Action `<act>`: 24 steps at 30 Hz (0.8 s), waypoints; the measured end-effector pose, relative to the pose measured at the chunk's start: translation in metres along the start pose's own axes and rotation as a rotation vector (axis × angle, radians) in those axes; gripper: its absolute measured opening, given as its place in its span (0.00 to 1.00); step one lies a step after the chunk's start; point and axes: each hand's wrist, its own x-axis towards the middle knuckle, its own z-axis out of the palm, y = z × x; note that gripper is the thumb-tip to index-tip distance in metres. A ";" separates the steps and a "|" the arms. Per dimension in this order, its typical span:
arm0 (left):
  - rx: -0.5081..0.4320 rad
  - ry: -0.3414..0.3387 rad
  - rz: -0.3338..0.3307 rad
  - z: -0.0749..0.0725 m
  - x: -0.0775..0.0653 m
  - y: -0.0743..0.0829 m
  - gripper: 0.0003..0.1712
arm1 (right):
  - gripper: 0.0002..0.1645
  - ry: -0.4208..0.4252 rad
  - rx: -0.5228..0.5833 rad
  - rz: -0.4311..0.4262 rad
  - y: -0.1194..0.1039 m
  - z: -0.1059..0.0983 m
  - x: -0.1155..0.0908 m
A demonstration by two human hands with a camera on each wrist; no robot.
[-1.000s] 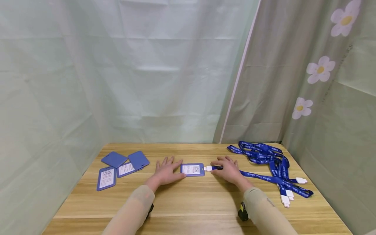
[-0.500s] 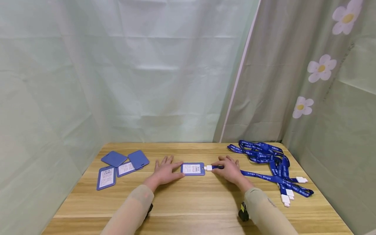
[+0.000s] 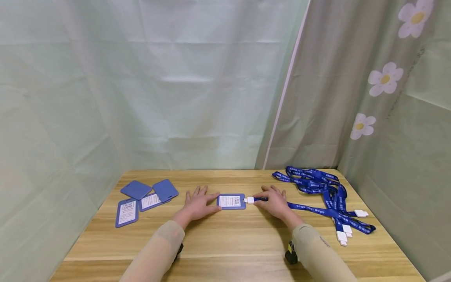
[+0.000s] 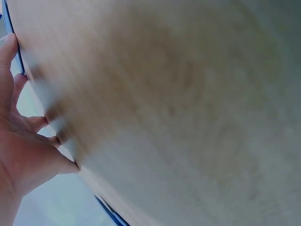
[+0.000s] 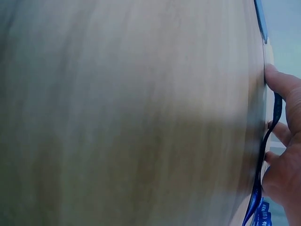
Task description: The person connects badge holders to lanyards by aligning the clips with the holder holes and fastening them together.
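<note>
In the head view, a blue badge holder (image 3: pixel 231 201) with a white ID card lies flat at the table's middle. My left hand (image 3: pixel 196 204) holds its left end between thumb and index finger, at opposite corners; the other fingers spread on the table. To the right, my right hand (image 3: pixel 273 201) pinches the end of a blue lanyard (image 3: pixel 310 210) by its white clip (image 3: pixel 250 200). The clip's narrow tip meets the holder's slotted end; whether it is through the slot cannot be told. Both wrist views show mostly tabletop, with the left hand (image 4: pixel 23 136) and right hand (image 5: pixel 284 141) at the edges.
Several more blue badge holders (image 3: pixel 136 190) lie at the back left, some overlapping. On the right sits a tangled heap of blue lanyards (image 3: pixel 310 182), with white clips (image 3: pixel 341 237) toward the front. Curtains (image 3: pixel 197 86) enclose the wooden table (image 3: pixel 225 250) at the back and sides.
</note>
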 end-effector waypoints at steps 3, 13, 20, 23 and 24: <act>0.010 -0.001 -0.001 0.000 0.001 0.000 0.39 | 0.15 0.003 -0.007 -0.001 0.000 0.000 0.000; 0.014 0.004 0.013 0.000 0.002 0.000 0.39 | 0.16 0.002 0.001 -0.001 -0.002 -0.001 -0.001; 0.025 -0.012 0.015 -0.001 0.002 0.001 0.39 | 0.15 0.001 0.002 0.008 -0.004 -0.001 0.000; 0.026 -0.017 0.009 -0.001 0.002 0.002 0.39 | 0.15 -0.001 0.011 0.015 -0.004 0.000 0.000; 0.026 -0.019 0.007 -0.001 0.003 0.002 0.39 | 0.15 -0.003 0.012 0.021 -0.004 0.000 0.001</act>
